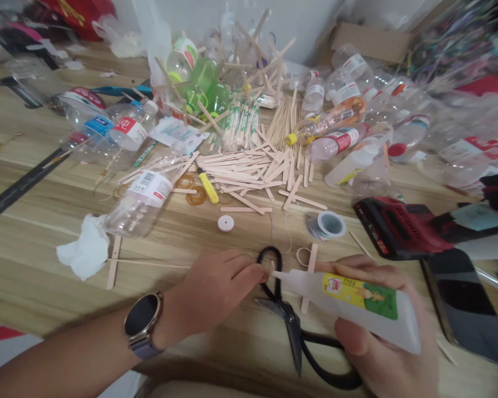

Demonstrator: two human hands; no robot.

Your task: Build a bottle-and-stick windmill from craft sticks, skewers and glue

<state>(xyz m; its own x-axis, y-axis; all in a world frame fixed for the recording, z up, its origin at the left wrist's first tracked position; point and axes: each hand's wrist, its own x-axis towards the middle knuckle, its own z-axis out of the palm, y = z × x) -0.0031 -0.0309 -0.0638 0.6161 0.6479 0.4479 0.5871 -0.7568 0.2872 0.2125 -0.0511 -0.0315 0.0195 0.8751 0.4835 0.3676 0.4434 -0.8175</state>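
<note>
My right hand [382, 354] grips a white glue bottle [352, 301] with a green and yellow label, its nozzle pointing left. The nozzle tip meets the fingertips of my left hand [216, 290], which pinch a small piece I cannot make out. A dark watch [143, 320] sits on my left wrist. Black scissors [290, 326] lie on the wooden table [33, 265] just under both hands. A craft stick [309, 279] lies beside the scissors.
A heap of craft sticks [249, 168], skewers and several clear plastic bottles [139, 202] fills the table's middle and back. A yellow-handled tool [207, 187], a white disc [226, 223], a tape roll [326, 225], a crumpled tissue [85, 253], a red power tool [398, 226] and a phone [468, 304] lie nearby.
</note>
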